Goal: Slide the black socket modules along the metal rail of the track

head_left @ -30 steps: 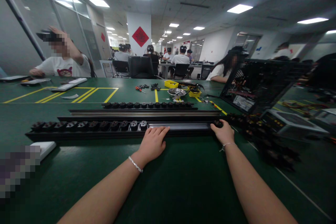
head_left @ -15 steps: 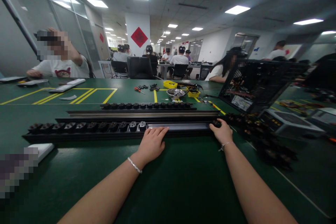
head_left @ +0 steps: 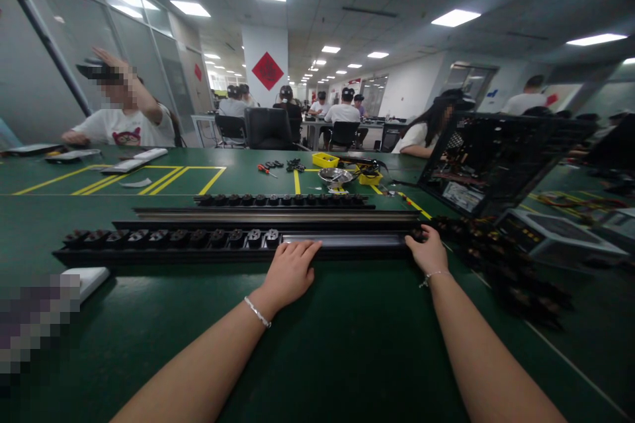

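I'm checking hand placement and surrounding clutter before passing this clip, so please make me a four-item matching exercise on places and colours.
Column one:
1. Left hand
2. Right hand
3. Metal bowl
4. Screwdriver

Column two:
A. Silver, beside a yellow bin
B. At the right end of the near black rail
C. Orange-red handle
D. On the near black rail, just right of the row of socket modules

Right pairs: 1-D, 2-B, 3-A, 4-C.

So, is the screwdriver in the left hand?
No, the screwdriver lies on the green table, beyond the near black rail the left hand touches.
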`<state>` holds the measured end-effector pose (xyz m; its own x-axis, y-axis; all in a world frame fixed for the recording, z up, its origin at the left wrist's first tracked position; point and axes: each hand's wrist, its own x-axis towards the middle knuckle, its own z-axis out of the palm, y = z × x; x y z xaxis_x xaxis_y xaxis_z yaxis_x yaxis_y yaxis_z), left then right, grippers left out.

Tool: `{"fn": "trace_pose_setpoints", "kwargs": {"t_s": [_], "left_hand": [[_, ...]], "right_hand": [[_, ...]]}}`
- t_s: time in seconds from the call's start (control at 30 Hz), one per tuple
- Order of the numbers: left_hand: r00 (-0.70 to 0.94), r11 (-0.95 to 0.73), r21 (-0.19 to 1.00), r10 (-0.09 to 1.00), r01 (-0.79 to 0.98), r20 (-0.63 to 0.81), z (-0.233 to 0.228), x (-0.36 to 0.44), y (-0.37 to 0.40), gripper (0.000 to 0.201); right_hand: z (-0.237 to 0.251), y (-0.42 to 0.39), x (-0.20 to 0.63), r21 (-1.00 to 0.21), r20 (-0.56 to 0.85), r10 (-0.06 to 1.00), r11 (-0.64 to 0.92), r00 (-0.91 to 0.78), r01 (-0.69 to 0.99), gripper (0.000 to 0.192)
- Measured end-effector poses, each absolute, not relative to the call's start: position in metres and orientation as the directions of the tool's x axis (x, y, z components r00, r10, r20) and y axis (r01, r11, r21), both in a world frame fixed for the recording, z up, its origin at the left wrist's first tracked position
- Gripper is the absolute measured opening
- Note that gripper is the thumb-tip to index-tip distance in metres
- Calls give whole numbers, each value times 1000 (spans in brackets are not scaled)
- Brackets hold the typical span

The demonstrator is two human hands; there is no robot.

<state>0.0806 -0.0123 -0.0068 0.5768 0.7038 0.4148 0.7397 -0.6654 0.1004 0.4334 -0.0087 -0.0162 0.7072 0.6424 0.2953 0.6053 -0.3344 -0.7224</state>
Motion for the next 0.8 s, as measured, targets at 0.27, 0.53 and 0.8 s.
{"fn": "trace_pose_setpoints", "kwargs": {"t_s": [0.27,0.53,0.8], "left_hand": [[579,-668,103,703,737,413,-6,80,-13,57],[577,-663,105,710,742,405,-6,80,-13,58],[578,-667,113,707,736,407,-5,80,-13,57]], "right_hand": [[-12,-11,433,-731,283,638,-340,716,592,61],[-14,-12,438,-730,333,602,-323,726,602,54],[-15,-13,445,-741,309,605,-331,734,585,60]]}}
